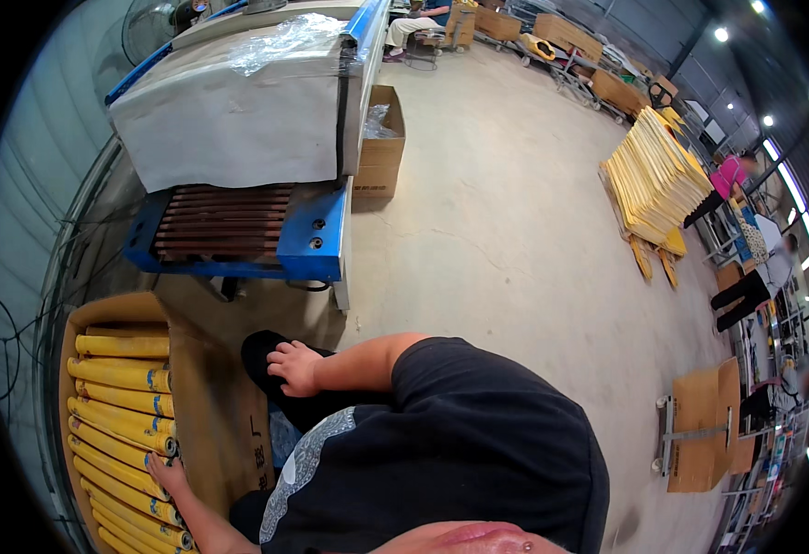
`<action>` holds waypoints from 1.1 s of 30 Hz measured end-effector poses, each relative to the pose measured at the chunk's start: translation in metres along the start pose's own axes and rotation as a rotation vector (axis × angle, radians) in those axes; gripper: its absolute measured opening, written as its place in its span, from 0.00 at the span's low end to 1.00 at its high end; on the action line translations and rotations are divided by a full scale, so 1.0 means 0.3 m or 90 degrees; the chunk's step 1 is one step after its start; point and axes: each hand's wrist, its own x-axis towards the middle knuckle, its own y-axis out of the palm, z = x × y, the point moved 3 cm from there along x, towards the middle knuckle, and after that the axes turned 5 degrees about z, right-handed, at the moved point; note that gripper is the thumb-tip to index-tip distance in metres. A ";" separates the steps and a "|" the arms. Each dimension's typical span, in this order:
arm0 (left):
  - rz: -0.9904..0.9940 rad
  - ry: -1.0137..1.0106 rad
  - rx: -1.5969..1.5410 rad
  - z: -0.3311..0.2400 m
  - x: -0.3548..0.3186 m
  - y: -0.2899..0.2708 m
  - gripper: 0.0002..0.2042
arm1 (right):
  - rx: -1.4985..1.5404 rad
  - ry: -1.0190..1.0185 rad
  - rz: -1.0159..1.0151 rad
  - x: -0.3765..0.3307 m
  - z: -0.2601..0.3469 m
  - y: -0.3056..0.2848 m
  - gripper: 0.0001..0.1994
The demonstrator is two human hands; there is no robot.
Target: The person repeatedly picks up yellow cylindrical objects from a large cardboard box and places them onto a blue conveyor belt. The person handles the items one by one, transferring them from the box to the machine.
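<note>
A tall cardboard box [215, 406] stands at my left, filled with a row of long yellow rolls [118, 406] that carry blue marks near their ends. My left hand [166, 475] reaches over the box's side and lies on the rolls at their right ends, fingers loosely extended. Whether its fingertips hook around one roll is hard to see. On my dark-clothed knee [255, 360], beside the box, rests my right hand [295, 367]. Its fingers are spread and it holds nothing.
Ahead is a blue-framed machine [312, 245] with rollers and a white cover [229, 129]. Behind it stands an open carton [381, 171] with clear plastic. A yellow stack [653, 175] sits on a pallet jack at right, near a cardboard-sided cart [700, 429]. Several people work farther off.
</note>
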 end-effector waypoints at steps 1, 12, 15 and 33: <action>-0.002 0.000 0.001 -0.005 0.002 -0.007 0.33 | 0.003 0.004 -0.002 -0.002 -0.003 -0.005 0.19; -0.128 0.121 0.018 -0.024 0.011 -0.025 0.25 | 0.026 0.049 0.120 -0.087 -0.047 -0.003 0.26; -0.139 0.059 0.087 0.058 0.068 0.030 0.25 | 0.028 0.054 0.105 -0.135 -0.035 -0.020 0.28; -0.111 0.076 0.024 0.022 0.051 0.037 0.24 | 0.024 0.091 0.133 -0.135 -0.018 -0.025 0.34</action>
